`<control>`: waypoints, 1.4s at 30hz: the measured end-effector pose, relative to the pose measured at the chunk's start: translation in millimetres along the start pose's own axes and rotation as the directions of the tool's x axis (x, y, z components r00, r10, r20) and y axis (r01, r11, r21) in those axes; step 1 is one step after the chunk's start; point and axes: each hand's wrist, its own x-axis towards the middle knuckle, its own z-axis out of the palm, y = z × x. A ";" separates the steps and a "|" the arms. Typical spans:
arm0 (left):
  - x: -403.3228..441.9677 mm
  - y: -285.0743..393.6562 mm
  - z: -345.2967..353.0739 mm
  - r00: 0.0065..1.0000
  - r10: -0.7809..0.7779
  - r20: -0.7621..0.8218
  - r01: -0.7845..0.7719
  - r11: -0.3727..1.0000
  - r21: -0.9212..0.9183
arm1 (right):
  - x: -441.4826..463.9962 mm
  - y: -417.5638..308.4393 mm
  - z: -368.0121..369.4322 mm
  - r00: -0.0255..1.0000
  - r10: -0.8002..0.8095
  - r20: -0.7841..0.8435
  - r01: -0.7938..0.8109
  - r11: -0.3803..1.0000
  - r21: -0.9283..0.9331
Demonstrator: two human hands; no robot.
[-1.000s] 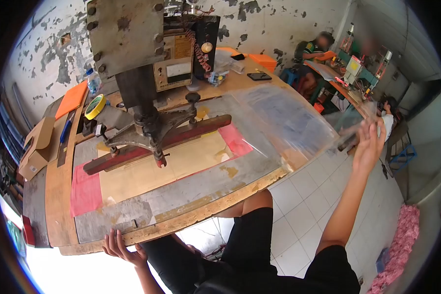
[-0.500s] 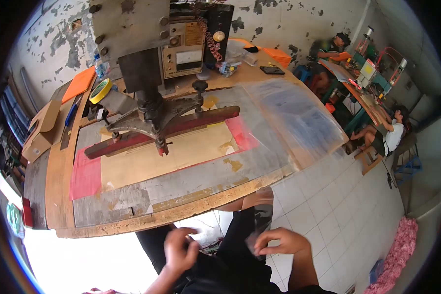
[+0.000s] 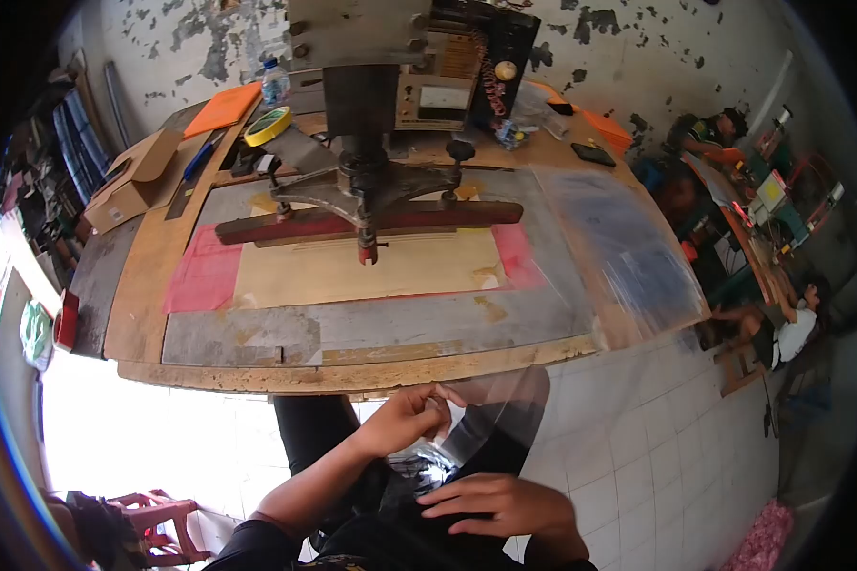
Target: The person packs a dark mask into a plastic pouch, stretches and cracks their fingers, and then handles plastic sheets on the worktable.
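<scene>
My left hand (image 3: pixel 408 421) is raised over my lap, just below the table's front edge. Its fingers are curled and pinched together on what looks like a clear plastic sheet (image 3: pixel 468 440), whose outline is hard to make out. Shiny folds of clear plastic (image 3: pixel 432 470) catch the light between my hands. Lower and to the right, my right hand (image 3: pixel 501 502) is open, palm down, fingers stretched toward those folds. Whether its fingertips touch the plastic I cannot tell.
A press with a long bar (image 3: pixel 371 223) stands over a yellowish plate (image 3: pixel 371 270) on the wooden table (image 3: pixel 133 314). Clear sheets (image 3: pixel 619 238) lie to its right, near a phone (image 3: pixel 592 153). A cardboard box (image 3: pixel 133 186) sits left. Two people work at the far right.
The view has turned left. My left hand has moved up and right, closing on the plastic. My right hand has gone from a pinch to stretched fingers, lower and further left.
</scene>
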 end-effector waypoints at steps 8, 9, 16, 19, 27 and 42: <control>-59.4 83.1 21.6 0.997 0.075 0.014 -0.073 0.885 0.460 | 34.1 14.0 -49.9 0.880 -0.064 -0.470 -0.218 0.825 -0.521; -63.1 86.5 17.6 0.997 0.081 0.005 -0.074 0.884 0.462 | 41.6 16.1 -48.6 0.882 -0.103 -0.460 -0.211 0.785 -0.582; -92.6 138.7 -12.8 1.000 0.022 0.016 -0.027 0.911 0.410 | 52.5 20.9 -62.7 0.863 -0.275 -0.424 -0.138 0.679 -0.721; -98.7 139.6 -30.0 0.984 0.176 -0.033 -0.166 0.965 0.203 | 62.3 10.4 -60.4 0.865 -0.256 -0.430 -0.147 0.691 -0.708; -83.7 136.7 -18.4 0.967 0.252 0.033 -0.251 0.968 -0.026 | 88.6 30.4 -18.7 0.802 -0.448 -0.395 0.017 0.678 -0.735; -84.5 127.3 -44.3 0.960 0.261 0.104 -0.263 0.965 -0.002 | 64.9 4.4 -27.1 0.737 -0.496 -0.458 0.159 0.786 -0.597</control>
